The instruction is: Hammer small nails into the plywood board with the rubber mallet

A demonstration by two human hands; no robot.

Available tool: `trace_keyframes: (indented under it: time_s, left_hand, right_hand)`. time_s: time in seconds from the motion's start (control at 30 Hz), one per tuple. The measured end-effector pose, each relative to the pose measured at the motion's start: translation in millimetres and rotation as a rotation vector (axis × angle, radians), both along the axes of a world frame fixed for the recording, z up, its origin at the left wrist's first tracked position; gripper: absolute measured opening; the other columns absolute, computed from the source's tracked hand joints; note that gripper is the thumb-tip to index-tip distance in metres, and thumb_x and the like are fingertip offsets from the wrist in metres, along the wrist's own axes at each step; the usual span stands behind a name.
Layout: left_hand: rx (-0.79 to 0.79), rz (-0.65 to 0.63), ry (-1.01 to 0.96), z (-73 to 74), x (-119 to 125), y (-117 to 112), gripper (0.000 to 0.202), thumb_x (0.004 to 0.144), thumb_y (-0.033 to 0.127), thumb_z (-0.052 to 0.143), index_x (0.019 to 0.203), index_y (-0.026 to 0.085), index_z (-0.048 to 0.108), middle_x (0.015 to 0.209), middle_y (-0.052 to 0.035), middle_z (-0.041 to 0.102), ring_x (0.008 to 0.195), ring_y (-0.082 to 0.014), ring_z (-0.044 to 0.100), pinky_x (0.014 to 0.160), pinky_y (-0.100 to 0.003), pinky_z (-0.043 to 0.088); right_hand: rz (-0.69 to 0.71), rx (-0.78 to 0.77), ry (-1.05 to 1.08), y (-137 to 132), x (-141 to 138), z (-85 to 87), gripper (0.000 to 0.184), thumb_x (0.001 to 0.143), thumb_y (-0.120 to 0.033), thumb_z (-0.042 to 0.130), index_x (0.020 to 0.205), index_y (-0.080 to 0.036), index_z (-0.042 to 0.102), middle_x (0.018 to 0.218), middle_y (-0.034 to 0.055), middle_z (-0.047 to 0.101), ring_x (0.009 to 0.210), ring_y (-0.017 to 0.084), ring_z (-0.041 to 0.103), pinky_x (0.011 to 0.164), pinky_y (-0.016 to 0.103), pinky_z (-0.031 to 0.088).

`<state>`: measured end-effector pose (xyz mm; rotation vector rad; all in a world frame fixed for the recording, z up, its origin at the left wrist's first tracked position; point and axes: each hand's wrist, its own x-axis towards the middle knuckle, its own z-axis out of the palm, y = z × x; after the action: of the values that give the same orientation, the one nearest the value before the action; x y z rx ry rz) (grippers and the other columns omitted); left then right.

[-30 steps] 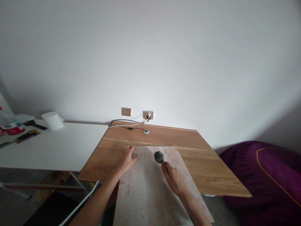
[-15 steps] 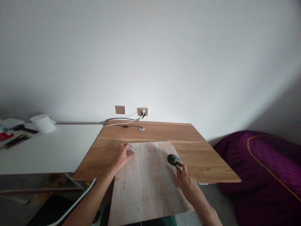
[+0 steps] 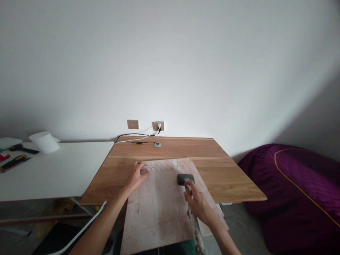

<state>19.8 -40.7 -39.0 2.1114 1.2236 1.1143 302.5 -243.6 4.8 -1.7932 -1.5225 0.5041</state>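
Observation:
My right hand (image 3: 198,203) is closed around the handle of a club hammer (image 3: 185,179). The dark hammer head hovers over the right half of a pale, reddish-stained wooden board (image 3: 164,205); its handle runs back toward me. My left hand (image 3: 136,178) lies at the board's far left corner, thumb and fingers apart in a curve, touching the board. A row of nails (image 3: 164,166) stands along the far edge, some leaning. Whether a nail sits between the left fingers is too small to tell.
The board rests on a brown wooden table (image 3: 223,177), overhanging its front edge. Cables (image 3: 139,138) run to a wall socket (image 3: 158,126). On a white table (image 3: 71,170) at left are a white paper roll (image 3: 44,142) and tools. A purple beanbag (image 3: 289,191) is at right.
The hammer has swung left and turned, its head now crosswise over the board. My left hand stays at the corner. The view has shifted slightly.

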Motion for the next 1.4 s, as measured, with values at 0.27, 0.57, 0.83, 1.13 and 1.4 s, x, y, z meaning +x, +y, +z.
trace_keyframes:
  time_s: [0.27, 0.57, 0.83, 1.13, 1.4]
  left_hand:
    - [0.003, 0.003, 0.025, 5.9, -1, -3, 0.027, 0.081, 0.033, 0.077, 0.105, 0.023, 0.068, 0.108, -0.0062, 0.064, 0.09, -0.0216, 0.065, 0.087, -0.042, 0.057]
    - [0.035, 0.011, 0.008, 8.6, 0, -4, 0.019, 0.086, 0.032, 0.07, 0.104, 0.023, 0.07, 0.108, -0.0063, 0.065, 0.087, -0.0209, 0.066, 0.087, -0.04, 0.058]
    - [0.173, -0.021, 0.081, 27.7, -6, -36, 0.016, 0.095, 0.025, 0.055, 0.097, 0.023, 0.071, 0.109, -0.0079, 0.064, 0.106, -0.0251, 0.065, 0.098, -0.043, 0.056]
    - [0.135, 0.094, 0.249, 3.0, -44, -118, 0.04, 0.099, 0.043, 0.054, 0.135, 0.028, 0.055, 0.143, -0.0137, 0.056, 0.138, -0.0337, 0.053, 0.112, -0.055, 0.05]
    - [0.149, 0.202, 0.297, 15.3, -32, -114, 0.033, 0.098, 0.044, 0.051, 0.121, 0.024, 0.063, 0.138, -0.015, 0.055, 0.132, -0.0359, 0.057, 0.11, -0.06, 0.051]
  right_hand:
    - [0.062, -0.228, 0.315, 4, -30, 11.6, 0.034, 0.093, -0.049, 0.042, 0.109, -0.022, 0.057, 0.065, -0.0047, 0.058, 0.048, 0.016, 0.062, 0.038, 0.023, 0.044]
    - [0.11, -0.029, 0.075, -1, -32, 11.0, 0.031, 0.102, -0.043, 0.042, 0.112, -0.021, 0.063, 0.065, -0.0017, 0.065, 0.053, 0.018, 0.062, 0.055, 0.027, 0.046]
    - [-0.041, 0.143, -0.18, -34, 12, 6.3, 0.037, 0.108, -0.045, 0.039, 0.103, -0.021, 0.067, 0.079, 0.005, 0.071, 0.065, 0.019, 0.067, 0.065, 0.028, 0.052]
    - [-0.13, 0.188, -0.631, -74, 52, -39.6, 0.039, 0.105, -0.041, 0.045, 0.139, -0.03, 0.06, 0.132, 0.0115, 0.066, 0.119, 0.034, 0.063, 0.092, 0.051, 0.055]
    - [-0.125, 0.154, -0.604, -78, 50, -40.6, 0.033, 0.106, -0.04, 0.046, 0.132, -0.029, 0.062, 0.132, 0.011, 0.065, 0.12, 0.033, 0.062, 0.096, 0.051, 0.054]
